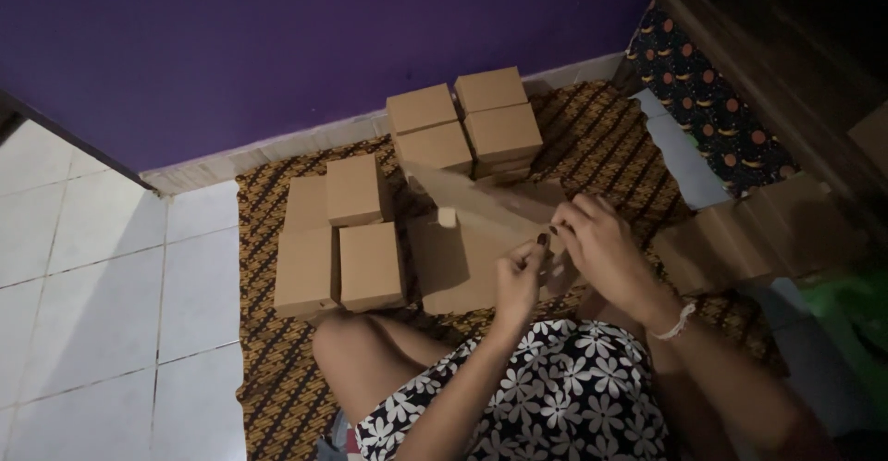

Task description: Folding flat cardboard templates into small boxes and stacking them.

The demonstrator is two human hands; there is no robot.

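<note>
Cardboard (481,230): both hands are pinching it.
Left hand (518,281): gripping below.
Right hand (601,244): gripping above.
Boxes (370,262): sitting beside it.

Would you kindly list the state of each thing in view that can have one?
Cardboard sheet: unfolded, held up by both hands.
Left hand: closed, pinching the sheet's edge.
Right hand: closed, gripping the sheet.
Boxes by the wall: folded, closed, stacked.
Boxes by the knee: folded, closed, side by side on the mat.
Mat: spread flat on the floor.
Flat cardboard at right: unfolded, lying down.
</note>
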